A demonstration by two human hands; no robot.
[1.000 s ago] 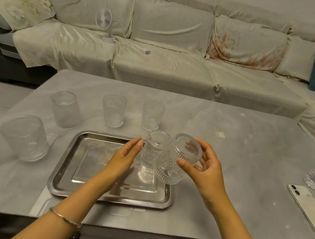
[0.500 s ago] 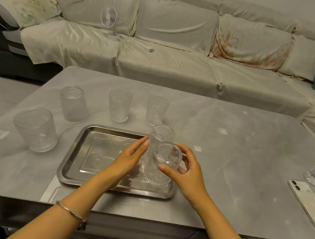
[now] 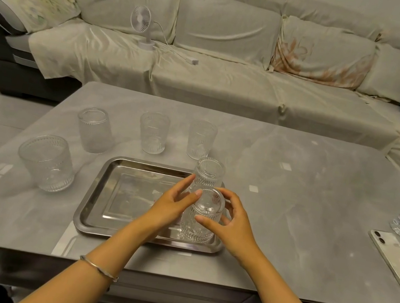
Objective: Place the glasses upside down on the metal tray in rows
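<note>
I have the near glass (image 3: 200, 218) standing upside down at the tray's (image 3: 108, 178) front right corner, just in front of the first inverted glass (image 3: 209, 173), with my left hand (image 3: 170, 206) and right hand (image 3: 231, 219) cupped loosely around it, fingers spread; whether they press the sides I cannot quite tell. A clumsy pull-away could knock it into its neighbour or tip it over the raised rim beside it. The tray's left side is bare, and four upright glasses (image 3: 152, 132) wait on the bench (image 3: 295, 181) beyond.
</note>
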